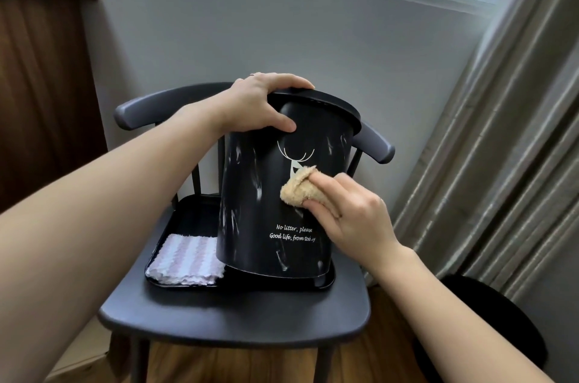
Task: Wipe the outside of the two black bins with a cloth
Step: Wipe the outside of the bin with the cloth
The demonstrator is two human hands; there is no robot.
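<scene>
A second dark round object at lower right is lying half hidden behind the right forearm, too dim to identify, and the last word of the white lettering on the black marbled plastic bin is blurring out. That bin is standing tilted in a black rectangular tray on a dark grey chair (a folded pink-and-white striped cloth is lying beside it). The left hand is gripping its rim, thumb on the wall, while the right hand is pinching a beige fluffy cloth against its front.

Two bins, two cloths, one tray.
</scene>
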